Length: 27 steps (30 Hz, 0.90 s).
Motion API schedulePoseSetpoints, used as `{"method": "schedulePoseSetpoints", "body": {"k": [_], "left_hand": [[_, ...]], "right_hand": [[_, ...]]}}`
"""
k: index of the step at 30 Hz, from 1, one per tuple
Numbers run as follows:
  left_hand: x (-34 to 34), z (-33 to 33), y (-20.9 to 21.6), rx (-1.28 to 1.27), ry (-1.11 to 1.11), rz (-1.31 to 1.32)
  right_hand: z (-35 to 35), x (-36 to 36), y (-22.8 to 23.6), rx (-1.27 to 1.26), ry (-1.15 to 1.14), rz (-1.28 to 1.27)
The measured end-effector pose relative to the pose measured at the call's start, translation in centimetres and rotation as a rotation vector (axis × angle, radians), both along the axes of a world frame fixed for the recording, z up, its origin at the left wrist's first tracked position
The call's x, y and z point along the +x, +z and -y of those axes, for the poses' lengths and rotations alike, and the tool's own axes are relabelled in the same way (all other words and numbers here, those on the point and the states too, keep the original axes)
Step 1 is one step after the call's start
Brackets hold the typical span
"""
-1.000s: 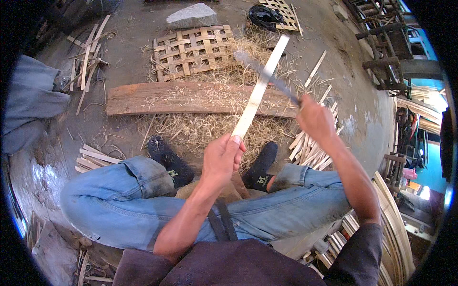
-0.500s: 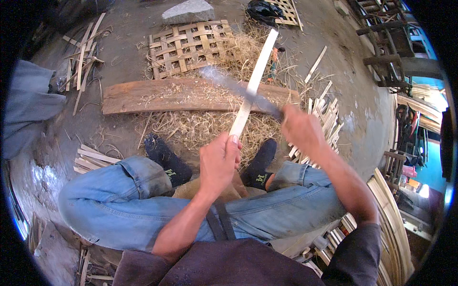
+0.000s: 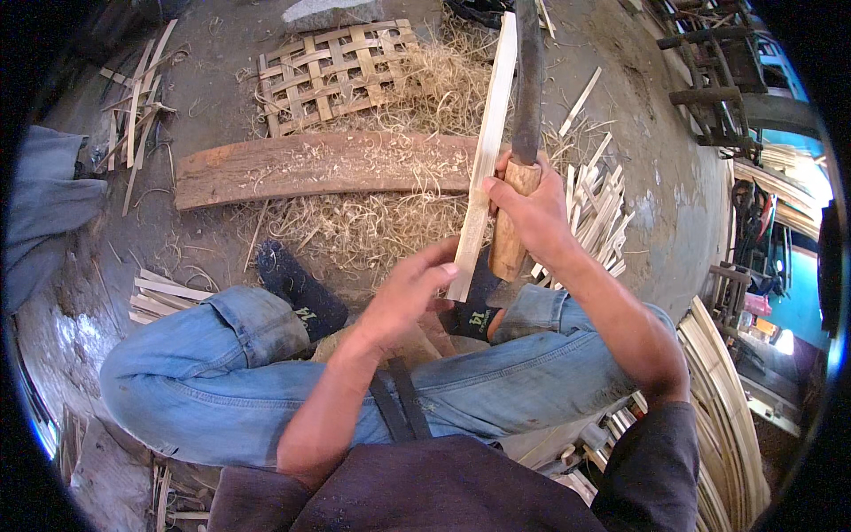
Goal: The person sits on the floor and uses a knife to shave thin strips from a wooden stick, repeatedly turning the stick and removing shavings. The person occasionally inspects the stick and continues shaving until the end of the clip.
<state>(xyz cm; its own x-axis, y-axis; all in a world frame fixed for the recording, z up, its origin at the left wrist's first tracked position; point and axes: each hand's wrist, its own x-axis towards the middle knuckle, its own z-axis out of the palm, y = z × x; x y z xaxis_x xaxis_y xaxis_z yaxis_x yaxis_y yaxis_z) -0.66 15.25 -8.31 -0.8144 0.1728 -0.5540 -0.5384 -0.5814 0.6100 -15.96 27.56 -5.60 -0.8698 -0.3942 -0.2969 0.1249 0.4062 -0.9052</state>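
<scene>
**Wooden-handled knife [image 3: 527, 106] comes off the bamboo-like strip [image 3: 491, 133]**

In front of the seated person, a long wooden plank [image 3: 292, 168] lies on the floor, with a woven lattice panel [image 3: 341, 66] beyond it and curled shavings [image 3: 363, 230] around both. The strip is held up off the floor, slanting away from the body, and in this view it crosses the plank's right end.

Half a second ago the blade lay across the strip; now it points away from the body, standing beside the strip on its right. That suggests a break in the scraping, perhaps for a change of hold.

The right hand [image 3: 534, 206] has come in to the strip: its grip is clamped around the knife's handle, while its thumb also presses on the strip, a little below the middle of its length.

The left hand [image 3: 403, 293] has loosened. Its thumb and fingers stand apart at the strip's lower end, just beside or lightly touching it; I cannot tell which.
</scene>
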Motion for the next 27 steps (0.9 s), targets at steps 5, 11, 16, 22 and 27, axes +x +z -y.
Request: {"method": "schedulePoseSetpoints", "body": {"k": [5,11,16,22,27], "left_hand": [[0.1,0.1,-0.4,0.183,-0.051,-0.020],[0.6,-1.2,-1.2,-0.081,0.061,0.036],[0.5,-0.5,-2.1,-0.415,0.173,-0.010],[0.5,-0.2,-1.9,-0.593,0.157,-0.036],[0.2,-0.3,-1.2,-0.522,0.122,-0.009]], "right_hand": [[-0.1,0.1,0.2,0.007,0.026,-0.009],[-1.0,-0.6,-0.2,0.391,0.388,-0.478],[-2.1,2.6,1.3,0.770,0.828,-0.411],[-3.2,1.7,0.3,0.787,0.902,-0.561],[-3.0,1.2,2.0,0.781,0.880,-0.505]]}}
